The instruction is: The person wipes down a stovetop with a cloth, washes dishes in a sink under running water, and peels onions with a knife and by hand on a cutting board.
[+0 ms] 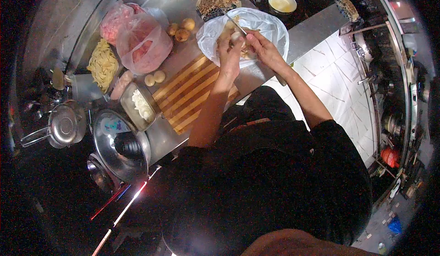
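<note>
My right hand point(266, 51) is closed around a knife point(237, 24), its thin blade pointing up and to the left. Just beside it, my left hand point(230, 55) grips a pale round onion point(236, 37), partly hidden by the fingers. Both hands are over a bowl-shaped container lined with a white plastic bag point(274, 29), which has brownish peelings inside. Several brown-skinned onions point(182, 35) lie to the left of the bag. Two pale peeled ones point(155, 77) sit near the striped wooden cutting board point(190, 89).
Bags of pink meat point(144, 45) stand at the back left by a heap of pale yellow strips point(103, 63). A metal tray point(129, 101) holds white pieces. Nearby are a large steel bowl point(133, 157) and a strainer point(64, 124). A white bowl point(282, 2) sits at the back right.
</note>
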Action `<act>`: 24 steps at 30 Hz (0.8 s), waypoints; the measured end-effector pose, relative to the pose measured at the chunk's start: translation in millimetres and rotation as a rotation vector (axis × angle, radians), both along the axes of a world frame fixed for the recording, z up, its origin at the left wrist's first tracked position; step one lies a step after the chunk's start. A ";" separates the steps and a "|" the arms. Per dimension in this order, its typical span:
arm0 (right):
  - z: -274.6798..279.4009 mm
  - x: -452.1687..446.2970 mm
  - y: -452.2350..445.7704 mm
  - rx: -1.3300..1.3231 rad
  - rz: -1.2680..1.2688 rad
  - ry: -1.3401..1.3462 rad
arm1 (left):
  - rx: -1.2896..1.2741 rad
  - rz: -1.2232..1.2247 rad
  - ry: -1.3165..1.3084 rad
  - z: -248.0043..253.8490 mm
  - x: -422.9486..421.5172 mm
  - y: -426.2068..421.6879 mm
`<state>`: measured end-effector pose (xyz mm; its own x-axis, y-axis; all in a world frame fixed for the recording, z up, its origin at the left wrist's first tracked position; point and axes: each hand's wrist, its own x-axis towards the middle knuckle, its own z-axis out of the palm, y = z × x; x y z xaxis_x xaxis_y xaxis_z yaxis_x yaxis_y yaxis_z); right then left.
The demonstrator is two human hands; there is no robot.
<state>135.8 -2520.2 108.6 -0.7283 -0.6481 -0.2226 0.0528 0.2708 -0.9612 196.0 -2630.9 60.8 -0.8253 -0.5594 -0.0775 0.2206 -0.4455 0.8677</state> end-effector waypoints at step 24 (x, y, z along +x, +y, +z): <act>18.1 4.3 -3.3 -0.038 -0.060 -0.092 | 0.276 -0.133 0.001 10.6 10.7 -16.1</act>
